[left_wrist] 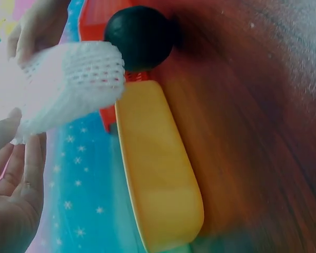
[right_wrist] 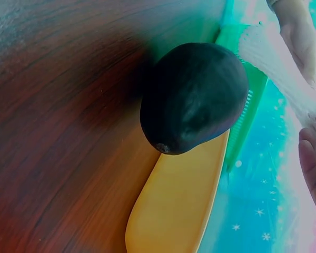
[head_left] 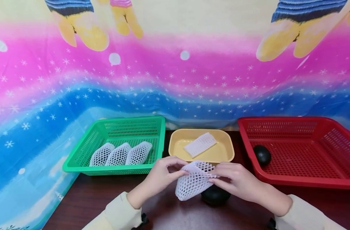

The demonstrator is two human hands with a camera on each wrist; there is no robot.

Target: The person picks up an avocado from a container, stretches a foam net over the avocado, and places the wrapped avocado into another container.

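Observation:
A white foam fruit net (head_left: pixel 193 182) is spread between both hands above the table, its mouth partly open. My left hand (head_left: pixel 160 174) pinches its left side between thumb and fingers. At the net's right edge, my right hand (head_left: pixel 240 179) pinches the rim. Just below and behind the net, a dark, glossy oval fruit (head_left: pixel 216 194) rests on the table, partly covered in the head view. The right wrist view shows this fruit (right_wrist: pixel 195 100) whole, with a small scar at one end. Neither hand touches it.
A green basket (head_left: pixel 113 170) at left holds 3 netted pieces (head_left: pixel 138 154). In the middle stands a yellow tray (head_left: pixel 175 150) with a flat foam net (head_left: pixel 200 145). The red basket (head_left: pixel 304 180) at right contains another dark fruit (head_left: pixel 262 155). A printed cloth (head_left: pixel 175 80) hangs behind.

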